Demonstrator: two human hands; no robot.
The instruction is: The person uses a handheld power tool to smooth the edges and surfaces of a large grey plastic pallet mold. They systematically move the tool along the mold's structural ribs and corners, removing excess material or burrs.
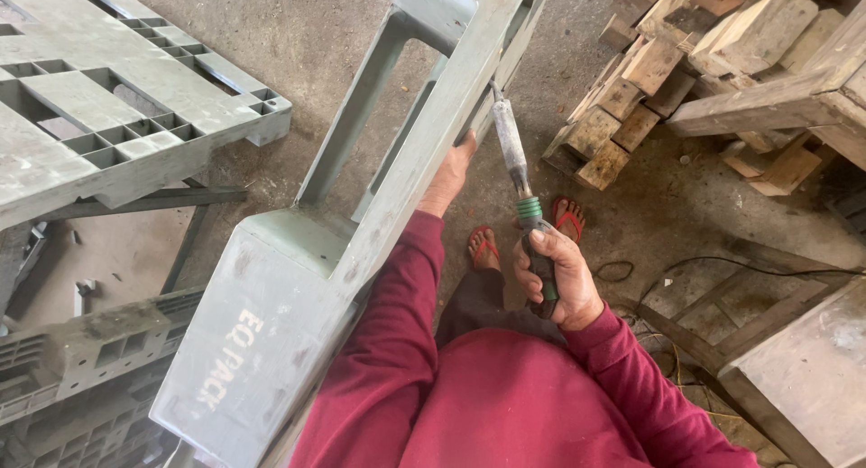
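A grey plastic pallet (298,278) stands on edge against my left side, tilted. My left hand (451,175) reaches along its right face and presses flat against the underside. My right hand (555,278) grips the dark handle of a long hot-air tool (514,157) with a green collar and a dusty metal barrel. The barrel's tip points up at the pallet's edge, just right of my left hand. Both sleeves are dark red. My feet in red sandals (528,233) stand on the concrete floor below.
Another grey plastic pallet (108,107) lies flat on a stand at the left, with more pallet parts (81,369) below it. Stacked wooden blocks (667,62) and a wooden frame (785,102) fill the upper right. A black cable (722,262) runs over the floor at right.
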